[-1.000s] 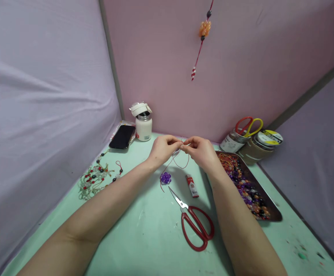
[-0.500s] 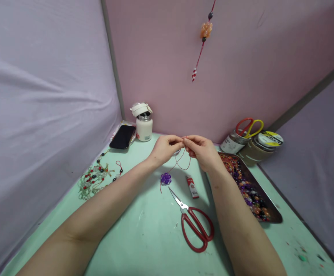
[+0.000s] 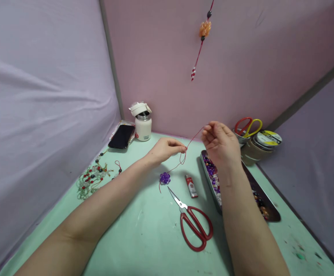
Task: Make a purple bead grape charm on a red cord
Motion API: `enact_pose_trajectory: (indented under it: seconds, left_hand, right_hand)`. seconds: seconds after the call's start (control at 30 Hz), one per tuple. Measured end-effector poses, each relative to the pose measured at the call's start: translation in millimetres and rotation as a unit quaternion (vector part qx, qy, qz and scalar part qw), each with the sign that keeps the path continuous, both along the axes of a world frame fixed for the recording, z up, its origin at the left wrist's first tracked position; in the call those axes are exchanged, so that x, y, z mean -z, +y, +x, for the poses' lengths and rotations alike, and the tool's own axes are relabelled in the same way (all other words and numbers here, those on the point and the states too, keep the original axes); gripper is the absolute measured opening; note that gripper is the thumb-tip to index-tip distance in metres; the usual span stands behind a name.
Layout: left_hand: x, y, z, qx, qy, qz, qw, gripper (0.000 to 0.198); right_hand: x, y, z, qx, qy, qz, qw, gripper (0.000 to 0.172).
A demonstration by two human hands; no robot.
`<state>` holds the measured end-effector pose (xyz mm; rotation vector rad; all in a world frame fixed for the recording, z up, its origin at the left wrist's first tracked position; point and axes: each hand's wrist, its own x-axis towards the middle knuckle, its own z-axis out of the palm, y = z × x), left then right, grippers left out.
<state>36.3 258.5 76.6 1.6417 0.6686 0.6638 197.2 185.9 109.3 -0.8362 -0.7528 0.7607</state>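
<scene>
My left hand (image 3: 168, 150) pinches a thin red cord (image 3: 195, 135) between thumb and fingertips, over the middle of the table. My right hand (image 3: 221, 143) is raised to the right and grips the same cord, which runs taut between the two hands. Small loops of cord hang just below my left fingertips. From there the cord slopes down to a purple bead cluster (image 3: 165, 178) lying on the table, with a short red tail under it. Red-handled scissors (image 3: 195, 228) lie nearer me, blades slightly apart if at all. Beside them is a red and white lighter (image 3: 191, 186).
A metal tray (image 3: 275, 216) of mixed beads stands at right, partly behind my right arm. Behind it are a jar with red and yellow handles (image 3: 249, 128) and a lidded tub (image 3: 259, 147). At left are beaded strings (image 3: 93, 178), a phone (image 3: 122, 137) and a white bottle (image 3: 143, 126).
My hands were together at the cord; my right hand has moved right and up, drawing a length of cord taut. The hanging loop has become smaller. The bead cluster stays on the table.
</scene>
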Motion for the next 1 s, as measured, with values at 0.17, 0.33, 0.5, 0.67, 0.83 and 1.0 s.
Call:
enact_pose_trajectory:
  seconds: [0.17,0.33,0.5,0.67,0.83,1.0]
  left_hand:
    - [-3.9,-0.1,-2.5,0.045,0.065,-0.058,0.995,0.022]
    - [-7.5,0.2,-5.7,0.136,0.091,-0.113,0.980,0.020]
    - [-7.6,0.3,-7.3,0.177,0.111,-0.104,0.972,0.022]
    - [-5.5,-0.1,-7.7,0.199,0.124,-0.087,0.968,0.021]
    - [-12.4,-1.0,-10.8,0.206,0.106,-0.074,0.970,0.022]
    - [-24.8,-3.0,-16.9,0.209,-0.035,-0.042,0.976,0.014]
  right_hand:
    - [-6.2,-3.4,11.6,0.102,0.007,0.071,0.992,0.020]
    - [-3.8,-1.8,18.6,0.178,-0.026,0.089,0.980,0.021]
    - [-2.3,-0.9,22.7,0.258,-0.077,0.082,0.960,0.017]
    - [-0.4,-0.7,29.2,0.299,-0.121,0.088,0.942,0.016]
    - [11.4,3.0,40.5,0.291,-0.178,0.019,0.940,0.022]
    - [32.1,10.4,51.1,0.200,-0.306,-0.144,0.920,0.024]
